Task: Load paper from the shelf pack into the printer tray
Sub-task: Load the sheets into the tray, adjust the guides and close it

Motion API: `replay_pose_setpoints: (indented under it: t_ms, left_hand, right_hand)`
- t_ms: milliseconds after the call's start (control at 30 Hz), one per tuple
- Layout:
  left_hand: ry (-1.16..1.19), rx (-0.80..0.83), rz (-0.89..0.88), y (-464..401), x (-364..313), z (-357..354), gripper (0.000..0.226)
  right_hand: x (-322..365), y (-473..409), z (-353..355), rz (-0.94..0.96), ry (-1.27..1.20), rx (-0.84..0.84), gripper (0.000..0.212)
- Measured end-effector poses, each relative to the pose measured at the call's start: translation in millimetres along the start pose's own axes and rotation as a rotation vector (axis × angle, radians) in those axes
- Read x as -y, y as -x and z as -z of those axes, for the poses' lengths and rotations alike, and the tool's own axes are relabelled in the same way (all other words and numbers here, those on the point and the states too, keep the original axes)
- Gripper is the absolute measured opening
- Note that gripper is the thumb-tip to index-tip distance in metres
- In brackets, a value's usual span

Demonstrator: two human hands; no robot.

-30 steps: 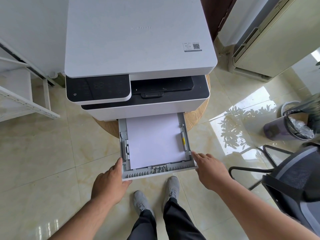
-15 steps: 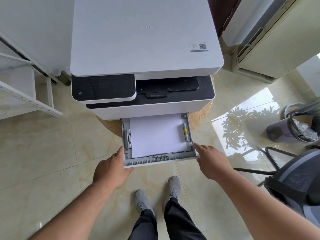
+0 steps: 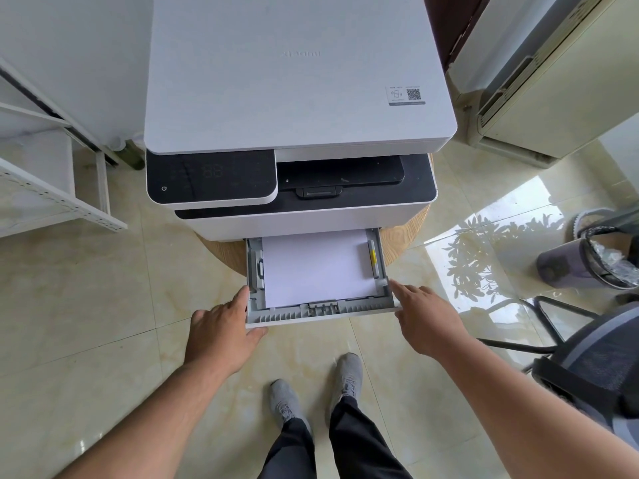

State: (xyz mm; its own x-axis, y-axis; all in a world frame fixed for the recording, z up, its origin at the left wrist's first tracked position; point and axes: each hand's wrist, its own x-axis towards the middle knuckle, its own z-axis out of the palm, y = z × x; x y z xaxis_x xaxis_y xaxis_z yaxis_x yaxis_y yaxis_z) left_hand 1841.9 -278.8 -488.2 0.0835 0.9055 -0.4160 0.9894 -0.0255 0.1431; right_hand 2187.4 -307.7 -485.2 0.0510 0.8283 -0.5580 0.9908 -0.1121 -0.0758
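A white printer [image 3: 297, 98] with a black control panel stands on a round wooden stand. Its grey paper tray [image 3: 321, 312] sticks out partway from the bottom front, with a stack of white paper [image 3: 316, 267] lying flat between the guides. My left hand [image 3: 221, 331] grips the tray's front left corner, thumb along the side. My right hand [image 3: 427, 318] holds the front right corner, fingers against the tray's edge. The shelf pack is not in view.
A white metal shelf rack [image 3: 52, 195] stands at the left. A cream air-conditioner unit [image 3: 553, 81] is at the back right. A purple bin [image 3: 594, 257] and a black office chair [image 3: 594, 368] sit at the right. My grey shoes [image 3: 314, 392] are on the glossy tiled floor.
Both hands have pushed the tray further into the printer; less of the paper shows now than a second ago.
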Motion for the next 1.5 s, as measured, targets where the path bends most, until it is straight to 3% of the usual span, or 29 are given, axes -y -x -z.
replay_pose_setpoints:
  t_ms: [267, 633, 767, 1133, 1500]
  left_hand:
    - [-0.01, -0.023, 0.002, -19, 0, 8, 0.082]
    - [0.105, -0.184, -0.008, -36, 10, 5, 0.078]
    - [0.184, -0.248, -0.004, -39, 16, 6, 0.076]
    - [0.635, -0.277, 0.161, -51, 29, 1, 0.115]
    - [0.787, -0.368, 0.135, -67, 25, 3, 0.109]
  right_hand:
    - [2, -17, 13, -0.012, -0.018, -0.022, 0.057]
    - [5, -33, 34, -0.018, -0.114, -0.095, 0.068]
    - [2, -38, 38, -0.113, -0.198, -0.154, 0.07]
    - [2, -49, 38, -0.21, -0.441, -0.258, 0.108]
    - [10, -59, 52, -0.224, -0.534, -0.317, 0.088]
